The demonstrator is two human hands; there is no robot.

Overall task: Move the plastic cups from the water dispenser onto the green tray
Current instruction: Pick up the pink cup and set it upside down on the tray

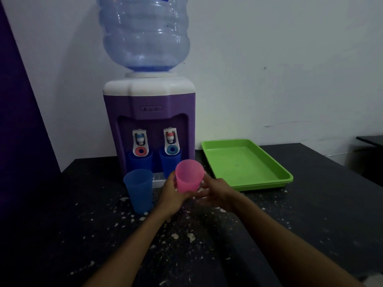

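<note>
A dark bench [310,204], black and flecked all over with pale paint-like spots, fills the lower half of the view in a dim room. Behind it runs a plain white wall [290,69] with a few scuffs, and a deep purple panel [18,121] closes the scene at 9 o'clock.

At 12 o'clock a purple and white water dispenser [149,112] stands against the wall, carrying a large clear blue bottle [145,32]. Two dark blue cups [141,161] sit under its two taps, side by side. A lighter blue cup [139,189] stands upright on the bench just in front of the dispenser, at its 7 o'clock.

The pink cup [189,176] is held upright off the bench near the centre: the left hand [173,193] wraps its lower left side, the right hand [216,192] touches its right side with fingers curled.

The green tray [244,162] lies flat at 2 o'clock from the pink cup, just beside the dispenser.
</note>
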